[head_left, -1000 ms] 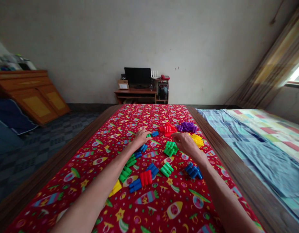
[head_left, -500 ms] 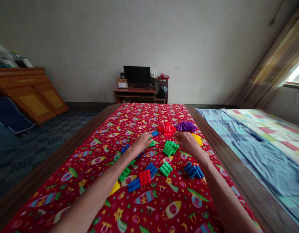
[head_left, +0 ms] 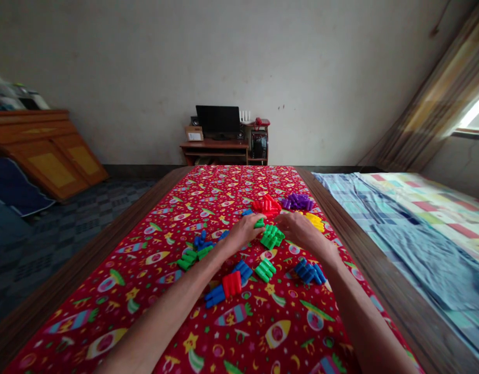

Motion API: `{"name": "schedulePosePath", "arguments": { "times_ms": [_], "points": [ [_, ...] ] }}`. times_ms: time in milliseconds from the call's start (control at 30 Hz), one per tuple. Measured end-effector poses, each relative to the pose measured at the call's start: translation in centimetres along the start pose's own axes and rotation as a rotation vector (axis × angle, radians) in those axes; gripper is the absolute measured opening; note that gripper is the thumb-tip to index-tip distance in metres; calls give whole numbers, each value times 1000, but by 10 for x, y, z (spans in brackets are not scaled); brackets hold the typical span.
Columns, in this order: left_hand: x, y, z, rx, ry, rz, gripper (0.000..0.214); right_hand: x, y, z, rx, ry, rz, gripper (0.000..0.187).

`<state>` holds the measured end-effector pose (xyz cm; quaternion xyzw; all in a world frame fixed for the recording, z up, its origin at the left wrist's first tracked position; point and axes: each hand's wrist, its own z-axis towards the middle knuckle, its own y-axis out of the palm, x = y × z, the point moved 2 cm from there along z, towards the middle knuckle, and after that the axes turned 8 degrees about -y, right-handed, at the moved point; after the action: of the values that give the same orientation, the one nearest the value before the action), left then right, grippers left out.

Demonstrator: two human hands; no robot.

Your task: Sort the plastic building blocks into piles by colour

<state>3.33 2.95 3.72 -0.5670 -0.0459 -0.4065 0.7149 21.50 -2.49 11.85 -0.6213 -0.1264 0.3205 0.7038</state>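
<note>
My left hand (head_left: 247, 231) is closed on a small green toy block (head_left: 259, 223), thumb and fingers pinching it. Just right of that block lies a pile of green blocks (head_left: 272, 237). My right hand (head_left: 301, 228) hovers at the pile's right side, fingers loosely curved and apart, with nothing visible in them. Yellow blocks (head_left: 315, 222) lie beyond its wrist, partly covered by the hand. Red blocks (head_left: 266, 205) and purple blocks (head_left: 297, 201) are heaped farther back. A blue block (head_left: 247, 212) shows behind my left hand.
Nearer me lie a joined blue and red piece (head_left: 232, 284), green blocks (head_left: 265, 270) and blue blocks (head_left: 310, 271). More green blocks (head_left: 187, 259) sit left of my forearm. A patterned red cloth (head_left: 208, 332) covers the table, with a bed (head_left: 402, 234) alongside on the right.
My left hand has moved right with the green block, close to the green pile. My right hand has shifted slightly, its fingers less bunched than before.
</note>
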Motion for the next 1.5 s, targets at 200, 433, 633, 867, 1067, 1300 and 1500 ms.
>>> {"name": "schedulePosePath", "arguments": {
  "times_ms": [200,433,633,867,1067,1300,1500],
  "points": [
    [17,30,4,-71,-137,-214,44,-61,28,-15,-238,-182,-122,19],
    [13,35,-2,-114,-267,-494,45,-95,66,-27,-139,-218,-341,27],
    [10,19,-12,-165,-297,-605,55,-77,62,-24,-254,-166,-291,25],
    [17,-20,-30,-181,-247,-516,62,-50,37,-9,-267,-227,181,32],
    [20,-52,-83,-149,-112,-171,43,-18,25,5,-43,-242,853,49],
    [10,-69,-123,-120,55,144,28,15,36,7,311,52,180,51],
    [-50,-104,-113,21,-159,264,43,25,56,3,123,-118,-7,51]
  ]
}}
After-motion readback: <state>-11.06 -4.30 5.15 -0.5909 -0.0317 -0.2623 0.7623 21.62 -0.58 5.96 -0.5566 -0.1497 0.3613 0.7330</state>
